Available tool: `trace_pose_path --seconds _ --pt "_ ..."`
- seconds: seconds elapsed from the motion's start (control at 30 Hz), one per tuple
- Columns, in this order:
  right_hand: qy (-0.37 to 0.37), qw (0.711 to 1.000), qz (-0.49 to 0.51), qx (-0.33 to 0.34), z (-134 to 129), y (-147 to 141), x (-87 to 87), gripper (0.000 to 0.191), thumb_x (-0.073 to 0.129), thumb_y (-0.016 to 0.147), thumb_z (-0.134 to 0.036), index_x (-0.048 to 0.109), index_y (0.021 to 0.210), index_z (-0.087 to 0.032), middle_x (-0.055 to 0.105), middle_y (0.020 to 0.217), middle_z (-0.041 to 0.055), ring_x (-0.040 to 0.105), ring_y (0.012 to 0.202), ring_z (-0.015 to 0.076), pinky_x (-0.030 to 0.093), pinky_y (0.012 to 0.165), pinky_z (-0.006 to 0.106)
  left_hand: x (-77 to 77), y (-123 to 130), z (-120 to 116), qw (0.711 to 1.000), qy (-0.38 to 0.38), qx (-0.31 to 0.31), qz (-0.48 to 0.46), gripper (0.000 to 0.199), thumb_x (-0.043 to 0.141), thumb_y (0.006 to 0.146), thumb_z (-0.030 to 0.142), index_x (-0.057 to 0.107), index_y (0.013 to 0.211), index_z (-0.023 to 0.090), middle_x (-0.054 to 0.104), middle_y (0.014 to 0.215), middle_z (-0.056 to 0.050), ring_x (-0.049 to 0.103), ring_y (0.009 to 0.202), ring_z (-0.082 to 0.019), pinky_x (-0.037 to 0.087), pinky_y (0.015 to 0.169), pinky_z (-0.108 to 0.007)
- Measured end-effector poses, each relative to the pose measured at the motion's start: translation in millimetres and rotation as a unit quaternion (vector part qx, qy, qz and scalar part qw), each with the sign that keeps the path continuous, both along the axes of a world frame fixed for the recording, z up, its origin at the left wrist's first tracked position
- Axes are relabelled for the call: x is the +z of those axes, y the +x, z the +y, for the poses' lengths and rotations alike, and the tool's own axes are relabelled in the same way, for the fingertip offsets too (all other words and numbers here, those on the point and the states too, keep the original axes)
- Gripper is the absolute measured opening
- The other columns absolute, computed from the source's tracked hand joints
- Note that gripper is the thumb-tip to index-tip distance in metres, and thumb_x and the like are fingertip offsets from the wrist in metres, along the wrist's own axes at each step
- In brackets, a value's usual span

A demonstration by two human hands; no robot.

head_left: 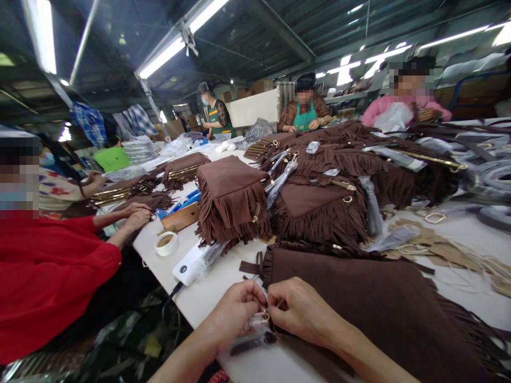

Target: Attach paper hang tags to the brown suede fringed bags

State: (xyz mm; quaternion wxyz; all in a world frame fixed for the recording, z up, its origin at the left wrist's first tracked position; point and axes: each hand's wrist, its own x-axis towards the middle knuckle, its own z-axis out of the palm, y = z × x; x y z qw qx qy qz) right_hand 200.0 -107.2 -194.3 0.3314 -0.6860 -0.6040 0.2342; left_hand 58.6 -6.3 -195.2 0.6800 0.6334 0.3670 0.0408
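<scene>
A gold-toned ring fitting (266, 316), its top hidden, is pinched between the fingers of the left hand (238, 307) and right hand (296, 308) at 6 o'clock, over the desk (233, 263). A brown fringed bag (355, 298) is spread at 4 o'clock. Hardware is apparently being worked; steady pinching and fine alignment seem called for next.

Head-worn view looks forward and down; the table (223, 275) lies close.
</scene>
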Motion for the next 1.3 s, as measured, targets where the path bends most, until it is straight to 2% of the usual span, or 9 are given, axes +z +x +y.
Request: trace_pose_path --seconds 0.17,0.4,0.5,0.6,0.7,0.83,0.93,1.0,1.3 --pt "-0.007 1.0 -0.008 0.014 -0.8 -1.6 -0.2 0.018 0.052 0.068 -0.016 0.066 0.056 -0.017 0.065 0.055 0.0003 0.055 0.052 0.0112 0.027 0.052 0.021 -3.6 1.9 0.4 1.0 0.01 -0.016 -0.001 0.022 0.053 0.053 0.016 0.056 0.076 0.017 0.054 0.057 0.005 0.044 0.045 -0.007 0.029 0.04 -0.016" --pt "-0.024 1.0 -0.004 0.012 -0.9 -2.4 3.1 0.017 0.052 0.065 -0.014 0.067 0.057 -0.018 0.065 0.057 0.0004 0.055 0.054 0.0116 0.029 0.054 0.022 -6.6 3.4 -0.1 0.998 0.047 -0.042 0.027 0.023 0.05 0.059 0.015 0.054 0.082 0.018 0.049 0.056 0.008 0.035 0.039 -0.006 0.026 0.036 -0.017" --pt "-0.02 1.0 0.003 0.018 -2.7 2.0 5.3 0.015 0.054 0.066 -0.014 0.067 0.061 -0.018 0.062 0.056 -0.0007 0.052 0.054 0.0111 0.03 0.054 0.022 -0.5 0.8 -3.1 0.983 0.173 -0.062 0.019 0.02 0.049 0.066 0.01 0.055 0.083 0.018 0.052 0.063 0.005 0.047 0.054 -0.01 0.035 0.05 -0.019" --pt "-0.025 0.997 0.062 0.025 -3.8 8.9 5.7 0.015 0.052 0.073 -0.017 0.067 0.073 -0.018 0.06 0.058 -0.0023 0.052 0.052 0.0106 0.033 0.05 0.019 13.7 -3.6 -7.6 0.937 0.345 -0.058 0.02 0.02 0.043 0.079 0.009 0.056 0.09 0.019 0.057 0.074 0.001 0.053 0.071 -0.015 0.038 0.064 -0.023" --pt "-0.067 0.983 0.169 -0.009 -1.8 11.6 2.3 0.02 0.044 0.083 -0.025 0.063 0.084 -0.019 0.057 0.057 -0.0034 0.05 0.043 0.0102 0.034 0.039 0.017 27.8 -7.7 -9.4 0.906 0.423 -0.025 0.017 0.018 0.037 0.09 0.015 0.054 0.093 0.02 0.061 0.083 -0.002 0.056 0.079 -0.017 0.039 0.072 -0.026" --pt "-0.052 0.967 0.246 -0.027 3.5 5.3 -3.3 0.025 0.043 0.088 -0.034 0.063 0.085 -0.019 0.055 0.053 -0.0044 0.047 0.04 0.0108 0.034 0.037 0.018 34.9 -8.8 -6.8 0.908 0.419 0.007 -0.019 0.016 0.038 0.091 0.017 0.054 0.095 0.02 0.062 0.087 -0.003 0.057 0.081 -0.017 0.04 0.074 -0.026" --pt "0.03 0.972 0.233 -0.023 6.3 -0.6 -5.4 0.022 0.053 0.085 -0.031 0.069 0.082 -0.018 0.066 0.069 0.0004 0.06 0.065 0.0143 0.044 0.059 0.022 32.6 -5.8 -5.1 0.915 0.4 0.018 -0.049 0.015 0.042 0.089 0.017 0.054 0.096 0.02 0.062 0.085 -0.001 0.057 0.079 -0.016 0.041 0.073 -0.025" --pt "0.06 0.974 0.215 -0.023 7.4 -2.7 -6.5 0.017 0.058 0.082 -0.027 0.072 0.079 -0.017 0.069 0.079 0.002 0.061 0.076 0.016 0.043 0.07 0.023 30.2 -2.4 -5.2 0.919 0.389 0.021 -0.064 0.015 0.043 0.089 0.017 0.055 0.097 0.02 0.061 0.084 -0.001 0.057 0.079 -0.016 0.041 0.072 -0.025" --pt "0.042 0.97 0.24 -0.022 9.3 -2.8 -8.7 0.019 0.058 0.077 -0.031 0.059 0.065 -0.016 0.055 0.068 -0.0006 0.049 0.067 0.0143 0.035 0.062 0.024 26.7 15.4 -9.8 0.935 0.334 0.047 -0.113 0.011 0.047 0.085 0.018 0.057 0.091 0.019 0.059 0.08 0.001 0.055 0.076 -0.014 0.041 0.07 -0.023"
